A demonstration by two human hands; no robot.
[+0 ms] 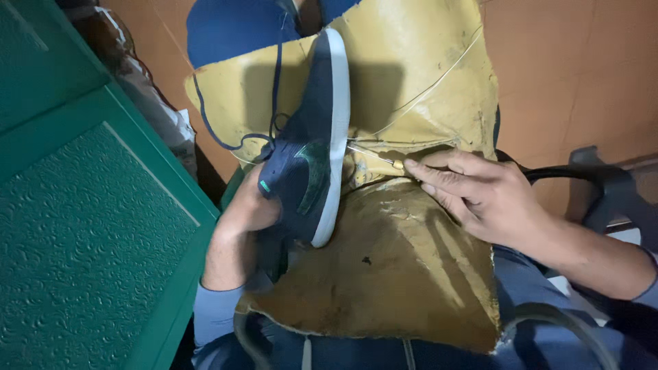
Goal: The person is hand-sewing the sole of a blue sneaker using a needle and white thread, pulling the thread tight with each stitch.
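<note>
To your left, a green embossed panel [89,226]; right of it, orange tiled floor [582,68]; dark chair frame [603,185] farther right.

shoe [312,151]: dark navy upper, with a curved side mark in deep green that's a bit shiny
sole edge [337,130]: white strip all the way round, pretty clean looking
heel tab [264,186]: tiny bright teal bit
laces [233,140]: navy, same as the upper
leather sheet [404,274]: mustard tan, blotchy, darker brown stains and scuffs lower down
awl tip [396,164]: brassy gold collar, silvery needle
thread [439,79]: pale, whitish line across the leather
door panel [82,226]: green with an embossed swirly texture
wall [582,68]: terracotta orange
sleeves [216,312]: greyish blue
</note>
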